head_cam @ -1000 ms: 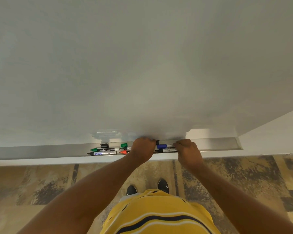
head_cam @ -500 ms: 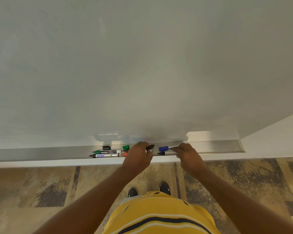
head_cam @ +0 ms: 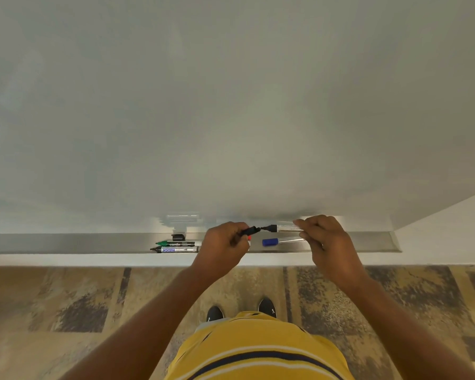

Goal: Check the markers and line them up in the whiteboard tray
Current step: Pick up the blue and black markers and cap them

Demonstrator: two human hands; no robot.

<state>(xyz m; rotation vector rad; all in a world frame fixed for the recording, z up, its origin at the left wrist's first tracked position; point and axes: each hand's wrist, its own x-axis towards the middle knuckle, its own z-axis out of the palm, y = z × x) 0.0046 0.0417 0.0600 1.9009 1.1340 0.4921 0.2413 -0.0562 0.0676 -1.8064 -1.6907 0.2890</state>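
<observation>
My right hand (head_cam: pixel 322 237) grips a black marker (head_cam: pixel 283 228) by its clear barrel, tip pointing left, just above the metal whiteboard tray (head_cam: pixel 66 242). My left hand (head_cam: pixel 225 242) pinches the black cap (head_cam: pixel 250 231), held a short gap off the marker's tip. A blue-capped marker (head_cam: pixel 274 241) lies in the tray under my hands. A red marker (head_cam: pixel 249 238) peeks out behind my left hand. To the left lie a green marker (head_cam: pixel 178 244) and a black-tipped marker (head_cam: pixel 174 249), side by side, with a loose black cap (head_cam: pixel 178 237) behind them.
The whiteboard (head_cam: pixel 231 105) fills the upper view. A white wall (head_cam: pixel 447 229) meets the tray's right end. Patterned brown floor (head_cam: pixel 66 311) and my shoes lie below the tray's white ledge.
Both hands lifted from the tray. The right hand raised the black marker, and the left hand pulled its cap off to the left. The blue marker stays in the tray.
</observation>
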